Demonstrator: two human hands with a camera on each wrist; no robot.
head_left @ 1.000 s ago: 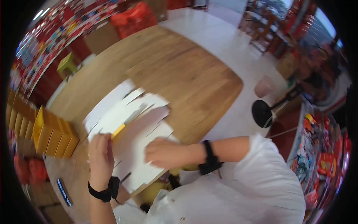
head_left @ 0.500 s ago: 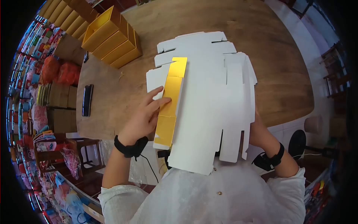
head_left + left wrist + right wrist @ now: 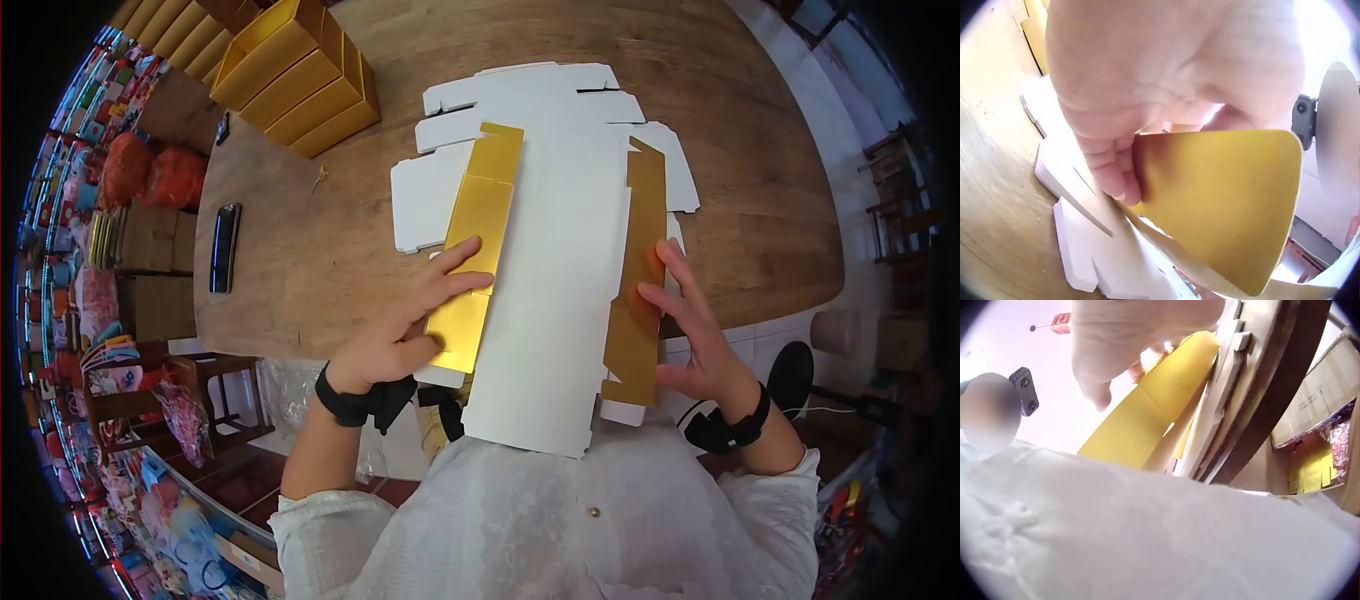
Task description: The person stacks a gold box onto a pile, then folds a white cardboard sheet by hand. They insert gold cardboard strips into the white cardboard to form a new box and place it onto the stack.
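A flat cardboard blank, its middle panel (image 3: 545, 290) white, lies on a stack of white blanks (image 3: 425, 200) at the table's front edge. Both its long side flaps are folded up, showing gold faces. My left hand (image 3: 405, 320) touches the left gold flap (image 3: 478, 215) with spread fingers; in the left wrist view the fingers (image 3: 1119, 175) lie against the gold card (image 3: 1222, 194). My right hand (image 3: 705, 345) has its fingertips on the right gold flap (image 3: 640, 260), thumb near its lower part. In the right wrist view the hand (image 3: 1129, 344) is beside the yellow flap (image 3: 1147, 406).
Stacked gold boxes (image 3: 305, 85) stand at the back left of the wooden table (image 3: 730, 90). A phone (image 3: 226, 248) lies near the left edge. Left of the table are a wooden chair (image 3: 205, 390) and red bags (image 3: 172, 180).
The right flap has come up and shows its gold face. My right hand has moved from the blank's outer edge onto that flap. My left hand stays on the left flap.
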